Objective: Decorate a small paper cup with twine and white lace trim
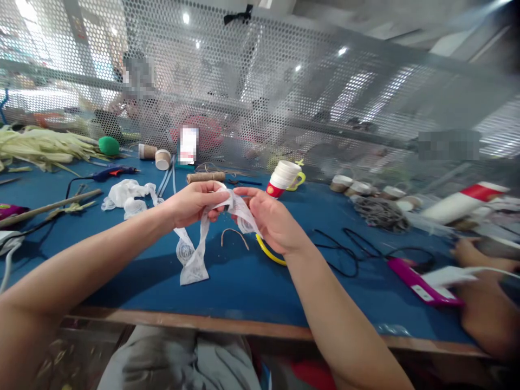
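Both hands meet over the middle of the blue table, pinching a white lace ribbon. My left hand grips it with thumb and fingers from the left. From the right, my right hand holds the same lace. One end hangs down in a fold toward the tabletop. A small dark piece shows between the fingers; I cannot tell what it is. Below my right hand a yellow curved tube is partly hidden by the wrist. A short thin brown cord lies beneath the hands.
Left: bunched white lace, a blue glue gun, a stick, pale husks. Behind: a twine roll, stacked paper cups. Right: a grey cord bundle, a magenta power strip, another person's arm. Perforated metal screen at back.
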A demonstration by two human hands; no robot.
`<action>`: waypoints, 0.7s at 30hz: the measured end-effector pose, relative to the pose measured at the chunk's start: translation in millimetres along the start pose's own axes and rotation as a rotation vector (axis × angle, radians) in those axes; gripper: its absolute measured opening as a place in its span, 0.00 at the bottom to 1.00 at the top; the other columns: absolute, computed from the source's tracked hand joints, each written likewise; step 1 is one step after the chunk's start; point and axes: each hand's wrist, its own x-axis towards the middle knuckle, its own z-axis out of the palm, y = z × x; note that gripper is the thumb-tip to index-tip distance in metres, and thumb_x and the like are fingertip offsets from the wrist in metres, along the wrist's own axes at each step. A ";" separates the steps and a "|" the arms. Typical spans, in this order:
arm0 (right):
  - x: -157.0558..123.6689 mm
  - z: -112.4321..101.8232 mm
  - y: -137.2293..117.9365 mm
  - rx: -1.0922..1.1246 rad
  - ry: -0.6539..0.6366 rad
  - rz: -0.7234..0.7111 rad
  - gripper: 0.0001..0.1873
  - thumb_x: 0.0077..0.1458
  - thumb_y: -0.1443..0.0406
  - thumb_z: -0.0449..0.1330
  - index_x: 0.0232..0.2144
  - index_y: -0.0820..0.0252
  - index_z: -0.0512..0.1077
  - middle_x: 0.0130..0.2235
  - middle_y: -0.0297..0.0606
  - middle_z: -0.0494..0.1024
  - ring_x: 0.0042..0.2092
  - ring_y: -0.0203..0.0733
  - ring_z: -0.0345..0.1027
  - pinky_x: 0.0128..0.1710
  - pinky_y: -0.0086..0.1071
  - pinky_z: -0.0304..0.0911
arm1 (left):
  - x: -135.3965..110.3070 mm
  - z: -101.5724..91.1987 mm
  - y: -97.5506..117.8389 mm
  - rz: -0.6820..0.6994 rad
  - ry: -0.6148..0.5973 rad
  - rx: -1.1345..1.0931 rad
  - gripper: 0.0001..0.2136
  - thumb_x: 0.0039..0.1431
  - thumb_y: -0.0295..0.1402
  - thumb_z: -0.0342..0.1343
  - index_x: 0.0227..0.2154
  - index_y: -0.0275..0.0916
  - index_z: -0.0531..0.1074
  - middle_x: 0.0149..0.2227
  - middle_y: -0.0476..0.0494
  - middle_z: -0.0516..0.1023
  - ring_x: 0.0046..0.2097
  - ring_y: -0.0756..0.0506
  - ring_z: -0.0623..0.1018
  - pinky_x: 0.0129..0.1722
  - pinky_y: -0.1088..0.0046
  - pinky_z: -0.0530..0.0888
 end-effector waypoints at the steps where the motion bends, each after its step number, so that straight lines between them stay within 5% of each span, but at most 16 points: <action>1: 0.3 1.5 1.8 -0.048 0.023 -0.050 0.25 0.42 0.55 0.62 0.43 0.57 0.63 0.35 0.36 0.70 0.33 0.35 0.68 0.30 0.29 0.65 | 0.0 0.7 -0.2 0.003 0.017 -0.006 0.07 0.54 0.27 0.53 0.23 0.34 0.63 0.17 0.53 0.66 0.17 0.58 0.64 0.19 0.81 0.63; 6: 3.7 10.8 20.0 -0.454 0.143 -0.198 0.34 0.41 0.64 0.64 0.50 0.53 0.54 0.44 0.39 0.66 0.30 0.34 0.66 0.28 0.30 0.65 | -0.9 4.6 -1.4 0.025 0.046 -0.008 0.06 0.54 0.28 0.52 0.24 0.34 0.63 0.17 0.53 0.67 0.17 0.57 0.65 0.20 0.80 0.65; 13: 4.1 5.9 12.9 -0.935 0.297 -0.477 0.06 0.50 0.70 0.53 0.30 0.61 0.70 0.33 0.38 0.71 0.36 0.39 0.65 0.36 0.33 0.60 | -2.4 2.3 1.8 0.069 0.130 0.177 0.13 0.48 0.31 0.58 0.36 0.37 0.61 0.21 0.55 0.65 0.18 0.58 0.61 0.20 0.79 0.61; 15: 1.4 3.8 5.8 -0.897 0.285 -0.411 0.06 0.51 0.67 0.53 0.26 0.62 0.70 0.29 0.37 0.70 0.32 0.37 0.63 0.32 0.31 0.59 | -3.1 1.1 2.6 0.150 0.090 0.470 0.18 0.41 0.31 0.62 0.36 0.37 0.64 0.24 0.54 0.66 0.22 0.56 0.63 0.23 0.79 0.61; 18: -1.8 1.7 -0.3 -0.662 0.222 -0.223 0.10 0.51 0.62 0.55 0.24 0.62 0.69 0.20 0.31 0.64 0.22 0.31 0.56 0.22 0.27 0.52 | -3.4 -0.3 1.7 0.245 0.075 0.903 0.09 0.41 0.30 0.60 0.26 0.34 0.69 0.24 0.52 0.65 0.25 0.54 0.64 0.24 0.78 0.59; 21: -1.5 -0.2 -2.0 -0.314 0.181 -0.053 0.13 0.47 0.57 0.58 0.22 0.62 0.68 0.16 0.27 0.60 0.18 0.27 0.51 0.17 0.25 0.46 | -3.8 -1.0 1.5 0.193 -0.030 0.906 0.10 0.50 0.36 0.52 0.25 0.33 0.71 0.24 0.50 0.67 0.26 0.53 0.65 0.25 0.77 0.60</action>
